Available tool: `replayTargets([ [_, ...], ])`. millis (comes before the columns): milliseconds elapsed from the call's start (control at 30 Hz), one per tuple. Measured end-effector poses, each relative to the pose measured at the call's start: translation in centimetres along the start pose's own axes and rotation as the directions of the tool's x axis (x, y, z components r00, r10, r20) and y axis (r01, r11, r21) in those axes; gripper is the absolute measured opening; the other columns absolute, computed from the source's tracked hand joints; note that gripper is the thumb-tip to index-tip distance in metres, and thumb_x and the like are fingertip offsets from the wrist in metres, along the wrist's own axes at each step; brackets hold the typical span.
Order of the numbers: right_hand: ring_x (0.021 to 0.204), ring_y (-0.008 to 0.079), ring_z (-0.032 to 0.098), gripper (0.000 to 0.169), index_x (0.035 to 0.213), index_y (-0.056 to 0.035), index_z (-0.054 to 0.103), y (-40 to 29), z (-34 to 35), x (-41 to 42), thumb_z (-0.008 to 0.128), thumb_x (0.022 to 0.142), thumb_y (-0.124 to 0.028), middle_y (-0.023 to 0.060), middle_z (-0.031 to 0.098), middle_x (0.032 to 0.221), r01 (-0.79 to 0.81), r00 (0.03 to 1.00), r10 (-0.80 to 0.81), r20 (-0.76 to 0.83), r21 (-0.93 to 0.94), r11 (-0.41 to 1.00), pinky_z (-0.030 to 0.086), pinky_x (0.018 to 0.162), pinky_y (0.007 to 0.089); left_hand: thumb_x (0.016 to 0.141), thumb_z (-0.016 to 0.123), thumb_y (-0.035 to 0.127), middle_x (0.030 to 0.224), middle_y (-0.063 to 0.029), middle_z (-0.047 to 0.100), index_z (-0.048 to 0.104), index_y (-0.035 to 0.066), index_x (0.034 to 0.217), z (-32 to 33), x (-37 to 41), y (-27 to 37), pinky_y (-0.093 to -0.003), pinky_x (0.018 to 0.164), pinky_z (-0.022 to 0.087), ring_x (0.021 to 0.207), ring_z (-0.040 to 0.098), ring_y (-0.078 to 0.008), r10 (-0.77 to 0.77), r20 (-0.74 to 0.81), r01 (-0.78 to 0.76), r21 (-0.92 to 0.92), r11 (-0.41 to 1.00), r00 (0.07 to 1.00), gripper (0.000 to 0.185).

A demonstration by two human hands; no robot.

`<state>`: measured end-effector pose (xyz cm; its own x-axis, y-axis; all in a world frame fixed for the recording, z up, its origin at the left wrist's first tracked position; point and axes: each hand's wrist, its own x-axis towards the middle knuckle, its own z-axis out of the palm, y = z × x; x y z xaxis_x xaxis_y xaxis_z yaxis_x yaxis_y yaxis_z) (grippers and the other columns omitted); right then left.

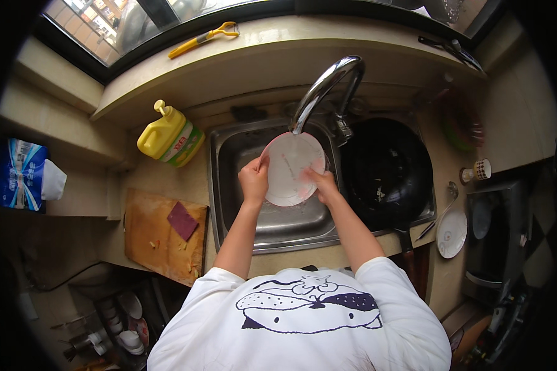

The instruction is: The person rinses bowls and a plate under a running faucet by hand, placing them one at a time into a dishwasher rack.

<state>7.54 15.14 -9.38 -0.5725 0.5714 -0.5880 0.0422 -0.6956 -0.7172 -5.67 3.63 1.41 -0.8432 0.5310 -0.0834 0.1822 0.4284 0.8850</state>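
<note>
Over the left basin of a stainless steel sink [278, 241], both hands hold a white plate [285, 181] with a pink rim and faint decoration. My left hand [254, 181] grips the plate's left edge, thumb on its upper face. On the opposite edge, my right hand [322, 184] has its thumb across the plate; its other fingers are mostly hidden. The plate looks wet and tilts under the spout of a curved chrome faucet [327, 88]. A black wok [385, 171] fills the sink's right side, its handle pointing toward me.
Left of the sink stand a yellow detergent jug [171, 134] and a wooden cutting board [153, 232] bearing a maroon cloth [183, 220] and food scraps. A yellow peeler [204, 39] lies on the sill. At right are a ladle [445, 204], another plate [452, 233] and a small patterned cup [482, 169].
</note>
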Motion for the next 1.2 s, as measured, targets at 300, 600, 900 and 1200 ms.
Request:
replayTargets([
  [300, 0.06, 0.0208, 0.06, 0.023, 0.088, 0.0061, 0.057, 0.2, 0.9, 1.9, 0.058, 0.066, 0.0, 0.0122, 0.061, 0.077, -0.113, 0.958, 0.168, 0.231, -0.231, 0.966, 0.049, 0.054, 0.0299, 0.074, 0.048, 0.004, 0.082, -0.0175, 0.059, 0.056, -0.002, 0.092, -1.4, 0.5, -8.4, -0.0328, 0.065, 0.044, 0.074, 0.058, -0.0263, -0.135, -0.079, 0.134, -0.017, 0.991, 0.988, 0.021],
  [600, 0.074, 0.0331, 0.057, 0.018, 0.08, -0.0047, 0.06, -9.0, 4.8, -3.7, 0.052, 0.065, -0.011, 0.0161, 0.06, 0.076, 0.054, 0.946, -0.321, 0.054, -0.999, -0.01, 0.046, 0.064, 0.0397, 0.082, 0.048, 0.015, 0.095, -0.0135, 0.054, 0.046, -0.005, 0.103, 6.7, -0.5, -14.7, -0.0343, 0.077, 0.045, 0.086, 0.054, -0.026, -0.379, 0.626, 0.728, -0.632, 0.267, 0.682, 0.03],
  [900, 0.074, 0.0265, 0.053, 0.025, 0.087, -0.012, 0.064, -7.6, 1.8, -5.1, 0.057, 0.066, -0.003, 0.0083, 0.055, 0.079, 0.517, 0.69, -0.693, 0.212, -0.814, 0.266, 0.044, 0.066, 0.0308, 0.057, 0.047, -0.011, 0.103, -0.011, 0.05, 0.048, 0.002, 0.101, 9.1, 4.4, -13.9, -0.0417, 0.093, 0.031, 0.101, 0.044, -0.0282, -0.102, 0.649, 0.648, -0.76, -0.047, 0.754, 0.047],
  [1200, 0.084, 0.0296, 0.058, 0.025, 0.088, -0.0004, 0.06, -6.3, 0.0, -1.4, 0.053, 0.065, 0.006, 0.0159, 0.06, 0.088, 0.66, 0.623, -0.722, 0.301, -0.697, 0.279, 0.046, 0.073, 0.0321, 0.078, 0.054, 0.014, 0.111, -0.0106, 0.051, 0.055, 0.003, 0.101, 4.3, 5.3, -8.9, -0.0374, 0.089, 0.037, 0.097, 0.051, -0.0204, 0.091, 0.482, 0.473, -0.874, 0.108, 0.871, 0.025],
])
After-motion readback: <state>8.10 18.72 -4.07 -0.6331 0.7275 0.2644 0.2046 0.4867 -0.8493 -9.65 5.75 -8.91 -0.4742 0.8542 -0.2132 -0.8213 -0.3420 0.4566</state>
